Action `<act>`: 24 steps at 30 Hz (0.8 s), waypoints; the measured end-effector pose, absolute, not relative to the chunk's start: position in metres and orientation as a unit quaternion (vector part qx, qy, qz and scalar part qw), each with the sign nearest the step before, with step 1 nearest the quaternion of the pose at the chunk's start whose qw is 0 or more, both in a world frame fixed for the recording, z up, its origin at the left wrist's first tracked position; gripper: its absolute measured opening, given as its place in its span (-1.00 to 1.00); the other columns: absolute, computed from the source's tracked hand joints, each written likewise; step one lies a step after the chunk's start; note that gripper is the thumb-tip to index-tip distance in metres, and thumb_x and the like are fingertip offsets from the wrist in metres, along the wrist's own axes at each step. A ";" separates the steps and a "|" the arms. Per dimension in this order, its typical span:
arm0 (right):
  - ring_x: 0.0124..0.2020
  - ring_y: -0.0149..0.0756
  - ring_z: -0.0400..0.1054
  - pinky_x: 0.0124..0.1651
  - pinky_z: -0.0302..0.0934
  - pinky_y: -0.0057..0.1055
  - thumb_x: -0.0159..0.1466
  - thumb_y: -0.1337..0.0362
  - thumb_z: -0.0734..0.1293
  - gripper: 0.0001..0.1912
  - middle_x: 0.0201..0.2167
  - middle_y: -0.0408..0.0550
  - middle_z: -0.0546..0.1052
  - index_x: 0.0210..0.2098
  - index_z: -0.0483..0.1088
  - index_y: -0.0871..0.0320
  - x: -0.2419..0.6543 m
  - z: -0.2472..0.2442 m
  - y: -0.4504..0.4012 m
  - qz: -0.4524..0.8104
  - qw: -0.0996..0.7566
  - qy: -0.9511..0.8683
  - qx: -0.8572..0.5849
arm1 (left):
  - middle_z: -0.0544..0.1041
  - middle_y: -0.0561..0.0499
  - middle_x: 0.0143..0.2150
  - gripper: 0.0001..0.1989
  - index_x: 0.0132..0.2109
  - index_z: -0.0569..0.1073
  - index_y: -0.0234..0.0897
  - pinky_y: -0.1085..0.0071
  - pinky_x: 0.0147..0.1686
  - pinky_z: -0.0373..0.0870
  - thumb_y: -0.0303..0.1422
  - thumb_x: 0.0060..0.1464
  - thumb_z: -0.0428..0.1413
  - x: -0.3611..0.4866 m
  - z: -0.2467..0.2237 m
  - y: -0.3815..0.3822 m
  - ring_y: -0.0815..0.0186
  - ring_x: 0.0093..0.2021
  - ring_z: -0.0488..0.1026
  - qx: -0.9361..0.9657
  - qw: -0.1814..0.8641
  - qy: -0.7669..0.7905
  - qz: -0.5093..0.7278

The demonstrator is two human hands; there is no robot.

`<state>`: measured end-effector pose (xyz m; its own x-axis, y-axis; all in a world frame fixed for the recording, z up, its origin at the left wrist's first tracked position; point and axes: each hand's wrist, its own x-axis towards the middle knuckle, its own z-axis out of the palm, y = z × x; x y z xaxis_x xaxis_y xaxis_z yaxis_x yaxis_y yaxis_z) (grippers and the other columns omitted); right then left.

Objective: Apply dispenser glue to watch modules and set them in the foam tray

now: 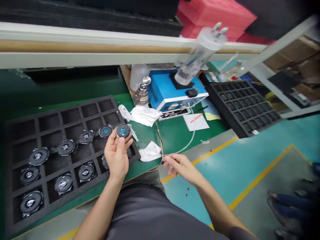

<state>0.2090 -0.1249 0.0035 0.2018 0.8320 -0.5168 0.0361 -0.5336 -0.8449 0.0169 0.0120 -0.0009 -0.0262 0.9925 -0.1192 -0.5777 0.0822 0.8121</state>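
My left hand (117, 156) grips a small round speaker (123, 130) by its edge, face up, with a blue-green ring at its centre. It is raised above the right end of a black foam tray (75, 156). In the tray several more speakers (63, 183) sit in or across the compartments; one beside my hand has a similar blue-green centre. Over the table's front edge, my right hand (182, 166) pinches the end of a thin clear tube (186, 146), its slim tip pointing left across a crumpled white tissue (151, 150). The tube runs back to a blue box-shaped machine (172, 88).
A clear cylinder (192, 60) leans on the machine. Left of it stands a glass bottle (142, 95). White paper (196, 121) bears an orange stick. Another foam tray (243, 106) lies right. A shelf (100, 45) spans overhead. A person's feet (282, 206) show at lower right.
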 end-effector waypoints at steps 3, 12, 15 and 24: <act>-0.63 -0.41 0.41 -0.62 0.21 -0.55 0.22 -0.14 0.42 -0.50 -0.60 -0.08 0.51 -0.49 0.50 0.21 0.246 0.022 -0.119 0.526 0.285 -0.387 -0.702 | 0.69 -0.05 -0.04 -0.57 0.09 0.53 -0.15 0.47 -0.20 0.61 -0.28 0.08 0.37 0.015 -0.002 0.013 0.20 -0.08 0.68 0.299 0.623 0.357 0.629; -0.65 -0.49 0.29 -0.62 0.06 -0.51 0.39 -0.29 0.06 -0.27 -0.52 -0.08 0.47 -0.35 0.44 0.25 0.374 0.036 0.001 0.267 0.522 -0.207 -0.783 | 0.68 -0.09 -0.06 -0.52 0.07 0.53 -0.20 0.48 -0.21 0.60 -0.25 0.01 0.41 0.015 0.000 0.012 0.21 -0.12 0.68 0.310 0.618 0.347 0.634; -0.71 -0.51 0.21 -0.60 -0.03 -0.47 0.40 -0.30 -0.04 -0.18 -0.66 -0.12 0.37 -0.41 0.42 0.28 0.386 0.029 0.019 0.321 0.524 -0.189 -0.766 | 0.68 -0.11 -0.05 -0.49 0.07 0.52 -0.23 0.48 -0.23 0.60 -0.22 -0.01 0.41 0.015 0.001 0.008 0.22 -0.15 0.69 0.314 0.611 0.366 0.628; -0.76 -0.40 0.26 -0.61 0.01 -0.33 0.28 -0.43 0.02 -0.14 -0.72 0.05 0.38 -0.59 0.42 0.20 0.422 0.001 0.011 0.165 0.433 -0.360 -0.810 | 0.66 -0.15 -0.02 -0.39 0.11 0.46 -0.24 0.40 -0.22 0.61 -0.13 -0.05 0.42 0.014 0.002 0.003 0.14 -0.09 0.67 0.301 0.623 0.388 0.609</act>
<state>0.4223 0.0107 0.0006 0.6858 0.7264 0.0451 0.4409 -0.3654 -0.8198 0.0145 0.0027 0.0021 -0.0430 0.9921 -0.1178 -0.5253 0.0778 0.8474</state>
